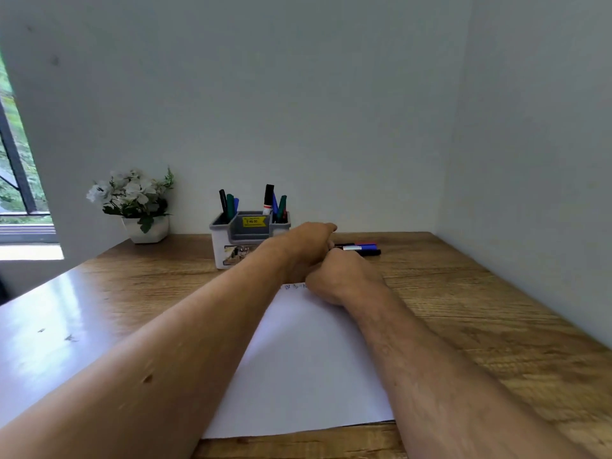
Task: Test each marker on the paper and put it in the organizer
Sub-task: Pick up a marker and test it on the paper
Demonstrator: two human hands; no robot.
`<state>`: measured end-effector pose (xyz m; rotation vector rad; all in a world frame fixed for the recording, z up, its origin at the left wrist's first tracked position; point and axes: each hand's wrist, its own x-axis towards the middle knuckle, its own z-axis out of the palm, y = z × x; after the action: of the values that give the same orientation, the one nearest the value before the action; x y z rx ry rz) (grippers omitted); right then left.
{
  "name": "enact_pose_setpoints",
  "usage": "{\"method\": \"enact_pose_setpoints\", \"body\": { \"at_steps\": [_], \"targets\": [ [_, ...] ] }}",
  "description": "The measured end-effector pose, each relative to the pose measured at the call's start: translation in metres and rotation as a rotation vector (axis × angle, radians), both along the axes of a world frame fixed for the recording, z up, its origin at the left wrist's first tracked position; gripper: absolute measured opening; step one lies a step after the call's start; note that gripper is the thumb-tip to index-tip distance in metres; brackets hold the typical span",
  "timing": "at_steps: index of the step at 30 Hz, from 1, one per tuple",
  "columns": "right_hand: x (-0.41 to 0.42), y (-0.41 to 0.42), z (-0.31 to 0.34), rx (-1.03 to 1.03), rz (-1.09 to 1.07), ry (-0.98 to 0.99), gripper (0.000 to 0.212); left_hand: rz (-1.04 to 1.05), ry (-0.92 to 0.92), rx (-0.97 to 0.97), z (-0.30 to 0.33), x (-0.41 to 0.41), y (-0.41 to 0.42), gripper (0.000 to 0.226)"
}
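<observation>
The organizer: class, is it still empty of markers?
No: the organizer already holds several upright markers in its left and right compartments, while a few more markers lie on the desk.

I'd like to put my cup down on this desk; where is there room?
Bare wood lies right of the paper, toward the wall, and between the plant and organizer. It is crowded where both hands meet by the loose markers.
</observation>
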<state>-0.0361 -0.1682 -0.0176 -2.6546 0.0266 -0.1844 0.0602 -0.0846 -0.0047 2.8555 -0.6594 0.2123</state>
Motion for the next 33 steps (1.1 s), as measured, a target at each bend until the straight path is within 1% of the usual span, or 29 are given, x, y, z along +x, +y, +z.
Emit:
{"method": "enact_pose_setpoints", "body": {
  "at_steps": [4, 7, 8, 10, 11, 12, 13, 14, 15, 16, 17, 18, 19, 20, 21, 22, 25, 27, 29, 30, 32, 33],
  "targets": [
    [0.006, 0.003, -0.001, -0.026, 0.009, 0.021, 0.043, 0.028, 0.138, 0.010, 0.003, 0.016, -0.014, 0.053],
    [0.008, 0.005, 0.000, -0.039, 0.014, 0.017, 0.049, 0.070, 0.199, 0.098, -0.002, 0.028, -0.017, 0.057],
    [0.009, 0.004, -0.001, -0.030, 0.019, 0.000, 0.049, 0.078, 0.216, 0.118, -0.003, 0.028, -0.017, 0.055],
    [0.009, 0.003, -0.003, -0.027, 0.033, -0.011, 0.043, 0.095, 0.254, 0.096, -0.005, 0.025, -0.018, 0.048],
    [0.009, 0.002, -0.003, -0.028, 0.035, -0.005, 0.040, 0.100, 0.277, 0.110, -0.011, 0.038, -0.017, 0.046],
    [0.010, 0.001, -0.002, -0.027, 0.035, 0.003, 0.039, 0.120, 0.306, 0.112, -0.024, 0.073, -0.013, 0.045],
    [0.009, 0.001, -0.002, -0.026, 0.032, 0.009, 0.037, 0.146, 0.337, 0.118, -0.048, 0.134, -0.009, 0.046],
    [0.008, 0.001, -0.001, -0.030, 0.029, 0.011, 0.036, 0.142, 0.357, 0.144, -0.061, 0.171, -0.007, 0.047],
    [0.007, 0.001, 0.000, -0.039, 0.026, 0.015, 0.036, 0.113, 0.322, 0.202, -0.062, 0.187, -0.008, 0.046],
    [0.006, 0.001, 0.001, -0.046, 0.019, 0.015, 0.036, 0.125, 0.287, 0.220, -0.056, 0.172, -0.003, 0.045],
    [0.004, -0.001, 0.001, -0.048, 0.009, 0.013, 0.036, 0.151, 0.304, 0.199, -0.047, 0.131, 0.003, 0.041],
    [0.002, -0.002, 0.003, -0.049, -0.002, 0.004, 0.037, 0.169, 0.348, 0.132, -0.025, 0.063, 0.002, 0.037],
    [-0.001, -0.004, 0.004, -0.050, -0.015, -0.011, 0.037, 0.121, 0.319, 0.176, -0.003, 0.003, -0.001, 0.034],
    [-0.004, -0.005, 0.004, -0.055, -0.025, -0.034, 0.037, 0.075, 0.260, 0.222, 0.004, -0.022, 0.000, 0.033],
    [-0.006, -0.007, 0.005, -0.058, -0.033, -0.061, 0.037, 0.022, 0.207, 0.240, 0.006, -0.033, 0.003, 0.035],
    [-0.007, -0.008, 0.004, -0.056, -0.036, -0.090, 0.035, -0.007, 0.193, 0.251, 0.005, -0.042, 0.008, 0.038],
    [-0.012, -0.009, 0.005, -0.030, -0.043, -0.151, 0.032, -0.007, 0.201, 0.234, -0.002, -0.049, 0.020, 0.042],
    [-0.014, -0.010, 0.005, -0.011, -0.036, -0.174, 0.026, -0.037, 0.192, 0.160, -0.001, -0.055, 0.024, 0.040],
    [-0.015, -0.011, 0.005, 0.012, -0.019, -0.206, 0.024, -0.049, 0.144, 0.019, -0.002, -0.056, 0.031, 0.041],
    [-0.015, -0.011, 0.004, 0.019, -0.005, -0.217, 0.025, -0.056, 0.109, -0.035, -0.003, -0.057, 0.034, 0.040],
    [-0.013, -0.013, 0.002, 0.005, 0.018, -0.221, 0.029, -0.049, 0.046, -0.085, -0.008, -0.054, 0.041, 0.038],
    [-0.010, -0.014, 0.001, -0.009, 0.020, -0.223, 0.032, -0.025, 0.025, -0.102, -0.012, -0.052, 0.044, 0.041]
  ]
}}
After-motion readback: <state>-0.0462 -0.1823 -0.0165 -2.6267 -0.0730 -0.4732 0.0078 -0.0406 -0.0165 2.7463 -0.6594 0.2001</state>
